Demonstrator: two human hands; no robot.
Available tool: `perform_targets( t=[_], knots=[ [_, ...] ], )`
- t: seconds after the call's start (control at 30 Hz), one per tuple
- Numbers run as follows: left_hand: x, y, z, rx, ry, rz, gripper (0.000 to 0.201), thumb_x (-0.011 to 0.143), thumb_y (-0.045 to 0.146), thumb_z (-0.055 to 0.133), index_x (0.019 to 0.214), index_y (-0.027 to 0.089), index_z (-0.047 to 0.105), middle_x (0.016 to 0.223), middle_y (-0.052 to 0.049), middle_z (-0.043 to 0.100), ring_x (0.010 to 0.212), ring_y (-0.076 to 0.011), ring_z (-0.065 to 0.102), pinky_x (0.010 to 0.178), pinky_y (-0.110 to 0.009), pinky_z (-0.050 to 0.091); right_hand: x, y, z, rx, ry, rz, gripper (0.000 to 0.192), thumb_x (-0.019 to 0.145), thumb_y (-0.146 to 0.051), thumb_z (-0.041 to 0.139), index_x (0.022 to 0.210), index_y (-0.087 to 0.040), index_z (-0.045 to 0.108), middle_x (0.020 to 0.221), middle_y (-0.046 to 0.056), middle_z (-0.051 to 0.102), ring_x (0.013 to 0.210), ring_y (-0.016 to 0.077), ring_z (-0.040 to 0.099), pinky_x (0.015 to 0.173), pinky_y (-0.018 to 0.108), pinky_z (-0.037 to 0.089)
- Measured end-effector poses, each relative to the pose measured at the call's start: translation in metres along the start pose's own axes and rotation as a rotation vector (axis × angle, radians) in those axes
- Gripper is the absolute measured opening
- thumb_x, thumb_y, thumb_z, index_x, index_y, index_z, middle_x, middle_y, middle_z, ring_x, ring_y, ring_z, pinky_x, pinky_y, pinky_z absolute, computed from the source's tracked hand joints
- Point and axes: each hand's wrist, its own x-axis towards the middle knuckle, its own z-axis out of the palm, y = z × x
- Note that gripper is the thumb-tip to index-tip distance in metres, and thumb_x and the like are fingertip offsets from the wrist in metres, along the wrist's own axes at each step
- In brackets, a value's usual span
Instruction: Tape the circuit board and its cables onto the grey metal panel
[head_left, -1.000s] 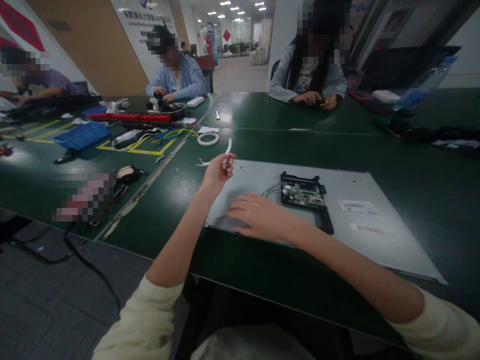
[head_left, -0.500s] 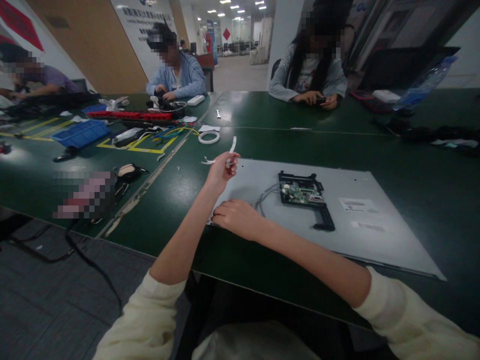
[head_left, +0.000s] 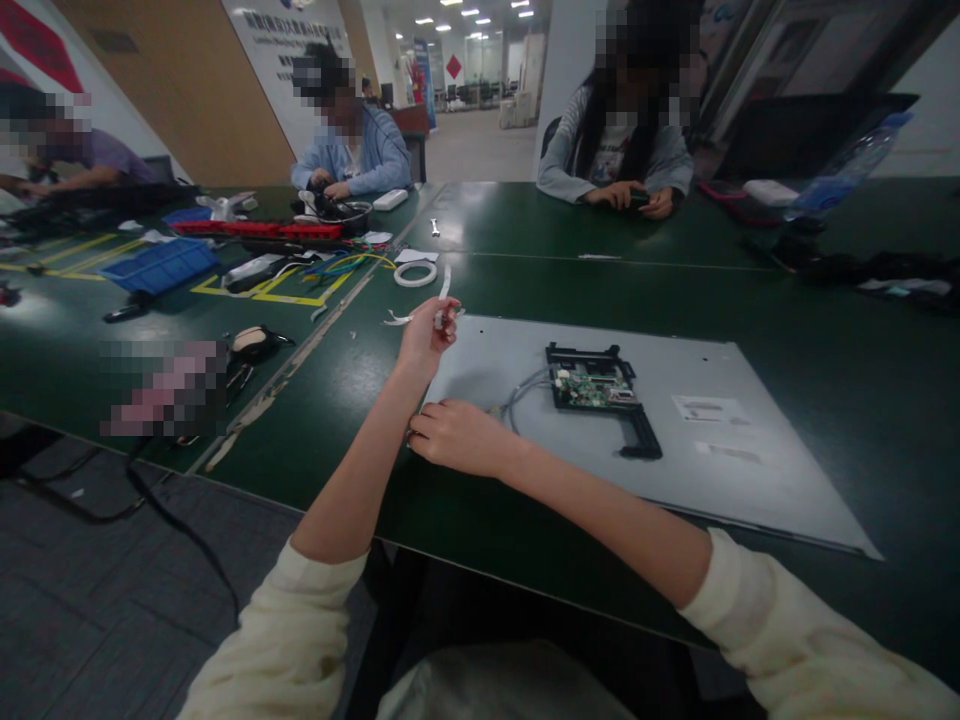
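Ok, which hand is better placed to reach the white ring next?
Probably the left hand: it's nearer the ring, though its grip holds a white strip. The right hand is farther, at the left end of the panel.

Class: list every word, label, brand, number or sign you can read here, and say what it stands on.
No text reads clearly.
Wall sign: lettering too blurred.
Panel, upper label and lower label: too small.
Shirt print: blurred.
Banner: too small.
Mark, top right: blurred.

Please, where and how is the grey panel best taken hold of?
The grey panel is probably best gripped at its left and right edges, coming from both sides: it lies wide and flat, with a circuit board in a black frame near its middle.
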Motion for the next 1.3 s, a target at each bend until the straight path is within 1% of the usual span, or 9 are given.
perform_targets(
  t=[0.17,0.37,0.53,0.63,0.83,1.0,1.17,1.3],
  knots=[
    [0.002,-0.0026,-0.0013,0.014,0.003,-0.014,0.002,0.066,0.014,0.055,0.066,0.012,0.055,0.05,0.006,0.044,0.037,-0.0016,0.035,0.035,-0.015,0.024,-0.0006,-0.0034,0.0012,-0.03,0.031,-0.066,0.02,0.087,-0.01,0.04,0.081,-0.012,0.06,0.083,0.008,0.058,0.078,0.0183,0.053,0.061,0.03,0.04],
    [0.0027,-0.0056,-0.0019,0.029,0.005,-0.015,0.004,0.066,0.015,0.055,0.066,0.012,0.055,0.05,0.006,0.044,0.037,-0.0015,0.035,0.036,-0.015,0.024,-0.0011,-0.0019,0.0028,-0.015,0.071,-0.05,0.019,0.086,-0.01,0.042,0.08,-0.012,0.059,0.082,0.007,0.058,0.077,0.0189,0.054,0.058,0.03,0.041],
    [0.0015,-0.0026,-0.001,0.037,0.008,-0.018,0.003,0.066,0.016,0.054,0.067,0.013,0.055,0.049,0.006,0.043,0.038,-0.0019,0.036,0.036,-0.015,0.024,0.0006,-0.0037,0.0034,-0.039,0.084,-0.046,0.02,0.086,-0.009,0.04,0.08,-0.011,0.059,0.079,0.008,0.058,0.074,0.0187,0.054,0.052,0.029,0.039],
    [0.0015,-0.001,-0.0016,0.033,0.026,-0.001,0.002,0.066,0.015,0.054,0.067,0.013,0.054,0.049,0.006,0.044,0.038,-0.0019,0.036,0.036,-0.015,0.024,0.0012,-0.0069,0.0035,-0.065,0.095,-0.07,0.021,0.085,-0.008,0.04,0.079,-0.01,0.06,0.079,0.009,0.058,0.075,0.0188,0.053,0.053,0.029,0.04],
    [0.0029,-0.0027,-0.0036,0.035,0.019,0.008,0.003,0.066,0.015,0.055,0.068,0.012,0.055,0.05,0.005,0.045,0.038,-0.0018,0.036,0.036,-0.015,0.025,0.0009,-0.009,0.0037,-0.066,0.15,-0.085,0.022,0.084,-0.008,0.04,0.076,-0.009,0.06,0.076,0.009,0.057,0.074,0.0194,0.053,0.054,0.029,0.039],
    [0.0028,-0.003,-0.0028,0.038,0.038,-0.006,0.003,0.066,0.016,0.055,0.067,0.012,0.054,0.05,0.005,0.044,0.037,-0.0017,0.035,0.035,-0.015,0.024,-0.0002,-0.0068,0.0055,-0.054,0.144,-0.097,0.022,0.085,-0.008,0.039,0.078,-0.01,0.06,0.078,0.009,0.058,0.075,0.0188,0.053,0.056,0.03,0.04],
    [0.0044,-0.0041,-0.0034,0.049,0.019,-0.013,0.004,0.065,0.016,0.056,0.066,0.012,0.055,0.049,0.005,0.044,0.037,-0.0019,0.036,0.035,-0.015,0.024,0.0011,-0.0066,0.0056,-0.044,0.129,-0.093,0.023,0.086,-0.009,0.038,0.078,-0.01,0.06,0.079,0.009,0.058,0.075,0.0189,0.054,0.055,0.03,0.04],
    [0.0048,-0.005,-0.0024,0.057,0.026,-0.024,0.003,0.066,0.015,0.055,0.065,0.012,0.055,0.049,0.005,0.044,0.036,-0.0016,0.035,0.034,-0.014,0.025,0.0011,-0.0069,0.0059,-0.045,0.126,-0.08,0.022,0.086,-0.009,0.038,0.077,-0.011,0.059,0.078,0.009,0.058,0.076,0.0191,0.054,0.054,0.03,0.04]
  ],
)
